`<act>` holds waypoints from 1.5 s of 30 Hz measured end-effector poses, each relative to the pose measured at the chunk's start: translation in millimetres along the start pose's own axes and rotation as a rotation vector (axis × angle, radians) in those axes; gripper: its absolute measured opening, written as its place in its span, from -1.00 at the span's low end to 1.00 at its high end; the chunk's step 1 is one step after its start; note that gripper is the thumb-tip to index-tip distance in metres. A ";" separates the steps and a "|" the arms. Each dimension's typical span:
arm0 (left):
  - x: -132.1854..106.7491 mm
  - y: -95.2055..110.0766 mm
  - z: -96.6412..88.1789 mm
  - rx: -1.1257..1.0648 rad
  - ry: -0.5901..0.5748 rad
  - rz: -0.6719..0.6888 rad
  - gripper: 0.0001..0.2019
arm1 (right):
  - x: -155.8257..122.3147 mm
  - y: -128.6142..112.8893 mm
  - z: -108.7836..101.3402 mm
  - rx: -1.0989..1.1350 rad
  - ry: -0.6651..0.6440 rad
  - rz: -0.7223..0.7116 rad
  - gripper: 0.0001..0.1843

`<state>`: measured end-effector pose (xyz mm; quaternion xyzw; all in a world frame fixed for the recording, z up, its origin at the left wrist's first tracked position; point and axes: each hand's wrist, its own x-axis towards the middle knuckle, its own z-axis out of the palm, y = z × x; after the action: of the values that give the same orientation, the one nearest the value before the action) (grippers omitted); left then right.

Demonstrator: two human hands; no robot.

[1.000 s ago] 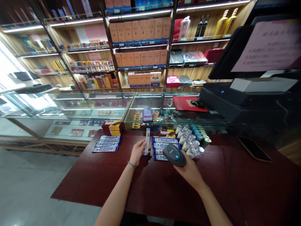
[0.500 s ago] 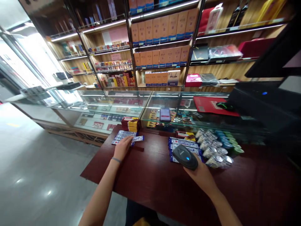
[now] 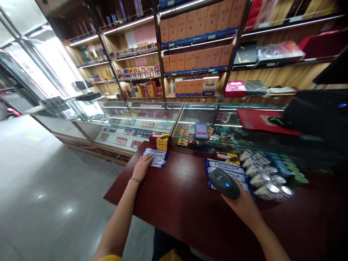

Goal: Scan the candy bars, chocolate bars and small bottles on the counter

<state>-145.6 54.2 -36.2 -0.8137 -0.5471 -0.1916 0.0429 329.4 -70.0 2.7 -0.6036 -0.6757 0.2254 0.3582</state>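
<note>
I see the left hand [image 3: 141,168] lying on a pile of blue and white snack packs [image 3: 154,157] near the far edge of the table [image 3: 174,221]. The fingers cover the near end of the pile, and I can't tell if they grip it. The right hand [image 3: 240,204] is closed around a black barcode scanner [image 3: 223,183] with a small blue light. Most of its fingers are hidden under the scanner. The scanner is over a second row of blue packs [image 3: 225,172], and I can't tell if they touch. Silver-topped tins [image 3: 265,179] stand just beside that row. A stack of red and yellow bars [image 3: 159,141] stands behind the left pile. A small flat thing [image 3: 201,130] on the glass case [image 3: 152,108] is too blurred to make out.
</note>
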 end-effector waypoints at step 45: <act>53.1 334.4 56.3 -0.335 -0.050 0.445 -0.86 | -81.9 40.9 -113.4 -0.187 0.202 0.139 -0.72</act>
<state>189.9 -16.7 -22.4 -0.9142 -0.3163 -0.2449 -0.0646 443.1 -157.6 28.0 -0.6993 -0.6107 0.1238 0.3503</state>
